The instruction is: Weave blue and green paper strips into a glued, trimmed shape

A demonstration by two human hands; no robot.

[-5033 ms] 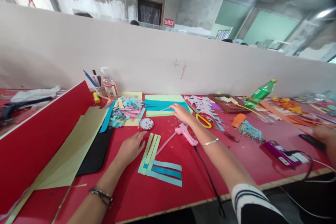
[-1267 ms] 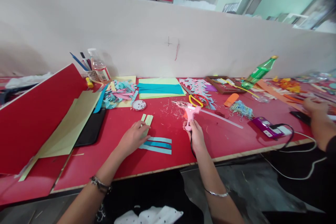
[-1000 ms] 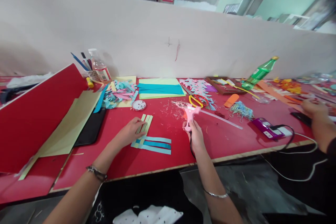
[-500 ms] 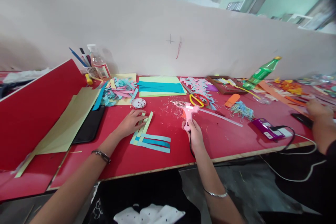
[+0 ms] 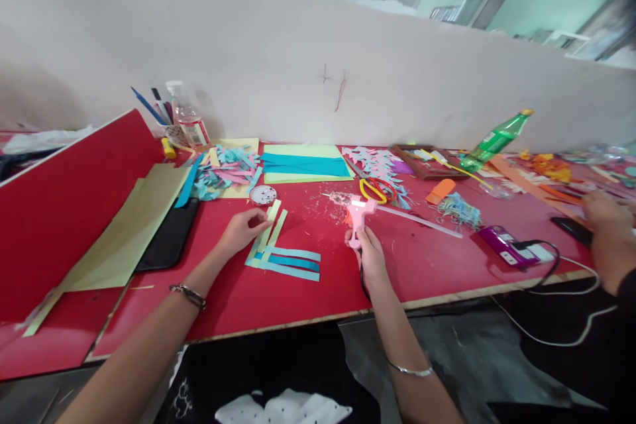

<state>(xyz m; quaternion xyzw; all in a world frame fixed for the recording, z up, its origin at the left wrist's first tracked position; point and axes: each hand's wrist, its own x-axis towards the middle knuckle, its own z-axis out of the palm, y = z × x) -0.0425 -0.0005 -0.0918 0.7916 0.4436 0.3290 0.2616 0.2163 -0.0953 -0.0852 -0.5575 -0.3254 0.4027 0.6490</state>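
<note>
My right hand [image 5: 370, 255] is closed around the handle of a pink hot glue gun [image 5: 358, 212]. A long clear glue stick [image 5: 420, 220] sticks out of its back, and its nozzle points left over the table. My left hand [image 5: 244, 230] pinches a pale green paper strip [image 5: 273, 210] near its upper end. That strip belongs to a small woven piece of crossed paper strips, where light blue strips [image 5: 298, 271] and a darker blue strip [image 5: 297, 264] reach to the right. The piece lies on the red table; my fingers partly hide its left side.
Beyond my hands lie a round lid [image 5: 263, 195], yellow- and red-handled scissors [image 5: 373, 191], paper scraps [image 5: 223, 172] and blue paper strips [image 5: 305, 165]. A purple power box [image 5: 507, 246] with cables sits right. Another person's hand [image 5: 609, 215] is at far right. A green bottle [image 5: 497, 139] leans behind.
My left hand has shifted slightly, its fingers now together on the pale green strip, which stands out farther upward. The woven piece has turned slightly. My right hand and the glue gun stay nearly still.
</note>
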